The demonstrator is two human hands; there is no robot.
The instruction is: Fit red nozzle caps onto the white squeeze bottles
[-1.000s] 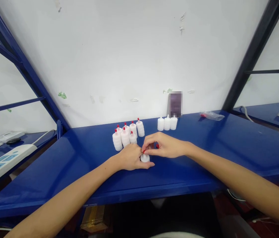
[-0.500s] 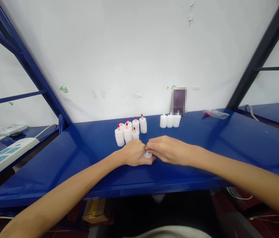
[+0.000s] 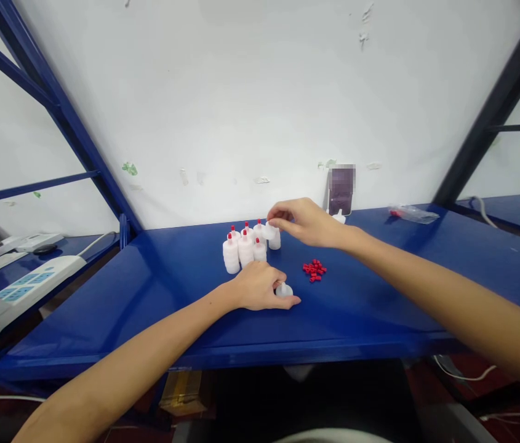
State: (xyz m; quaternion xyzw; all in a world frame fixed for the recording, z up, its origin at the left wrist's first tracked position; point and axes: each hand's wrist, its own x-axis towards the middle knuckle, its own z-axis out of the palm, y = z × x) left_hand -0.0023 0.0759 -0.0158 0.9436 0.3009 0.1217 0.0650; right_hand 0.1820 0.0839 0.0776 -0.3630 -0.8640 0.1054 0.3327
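Observation:
My left hand, low at the middle of the table, has thumb and fingers curled round a small white squeeze bottle whose pale nozzle points up, with no red cap visible. Higher up, my right hand pinches a white bottle at the right end of a cluster of ribbed white bottles; its top is hidden by the fingers. Red tips top several bottles in that cluster. Between my hands and to the right lies a loose pile of small red caps.
A phone-like dark device leans on the wall, with white bottles partly behind my right forearm. A clear plastic bag lies at the back right of the blue table. Blue frame posts and a power strip stand left.
My right hand has moved from beside my left hand up to the bottle cluster, where it grips a white bottle. This uncovers the red caps. The left hand keeps its hold.

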